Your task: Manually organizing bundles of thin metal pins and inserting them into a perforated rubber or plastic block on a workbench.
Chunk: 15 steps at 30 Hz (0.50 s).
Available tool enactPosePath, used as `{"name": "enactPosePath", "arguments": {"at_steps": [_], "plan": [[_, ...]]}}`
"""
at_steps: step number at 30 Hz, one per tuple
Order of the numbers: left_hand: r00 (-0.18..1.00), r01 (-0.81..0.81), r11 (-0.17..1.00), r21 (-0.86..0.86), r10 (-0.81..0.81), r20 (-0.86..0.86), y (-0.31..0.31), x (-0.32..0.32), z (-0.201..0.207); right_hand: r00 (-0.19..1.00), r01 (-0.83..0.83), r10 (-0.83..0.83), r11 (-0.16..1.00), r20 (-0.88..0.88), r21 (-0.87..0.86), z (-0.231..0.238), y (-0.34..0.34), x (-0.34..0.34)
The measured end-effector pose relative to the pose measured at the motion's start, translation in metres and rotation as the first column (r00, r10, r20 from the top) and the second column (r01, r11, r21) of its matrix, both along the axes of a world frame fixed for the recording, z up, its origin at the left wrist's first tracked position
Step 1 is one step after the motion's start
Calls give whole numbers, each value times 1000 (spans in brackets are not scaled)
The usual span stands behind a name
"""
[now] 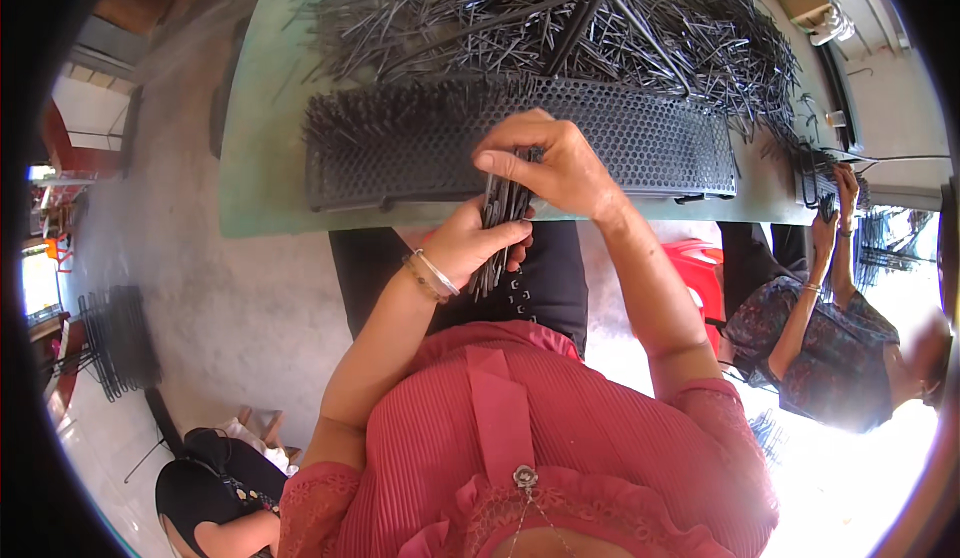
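Note:
My left hand (468, 241) is wrapped round a bundle of thin black strips (505, 208), held upright in front of the table's near edge. My right hand (560, 166) closes over the upper ends of the same bundle, its thumb and fingers bent round them; the exact fingertip grip is partly hidden. Just beyond my hands lies a long black perforated panel (650, 148), covered in rows of small holes. Its left part bristles with black strips (390, 113) standing in the holes, while bare holes show on the right.
A large heap of loose black strips (690, 48) covers the far part of the green tabletop (262, 173), with long black bars across it. At right, another person's hands (838, 198) work on a similar panel. A red object (697, 263) stands below the table. Another person sits at lower left.

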State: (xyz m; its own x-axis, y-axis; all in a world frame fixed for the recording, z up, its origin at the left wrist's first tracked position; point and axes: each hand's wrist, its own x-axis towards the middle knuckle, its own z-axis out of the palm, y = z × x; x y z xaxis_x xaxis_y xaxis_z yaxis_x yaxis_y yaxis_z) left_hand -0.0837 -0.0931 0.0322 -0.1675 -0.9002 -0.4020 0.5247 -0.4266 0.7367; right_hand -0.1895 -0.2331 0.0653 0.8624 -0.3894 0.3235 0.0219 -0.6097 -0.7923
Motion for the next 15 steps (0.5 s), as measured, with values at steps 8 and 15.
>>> {"name": "enactPosePath", "arguments": {"at_steps": [8,15], "plan": [[998,-42,999,3,42,-37,-2,-6,-7,953,296,-300,879,-49,375,9,-15,-8],[981,-62,990,127,84,-174,-2,-9,-6,851,501,-512,858,114,115,15,-50,3]]}}
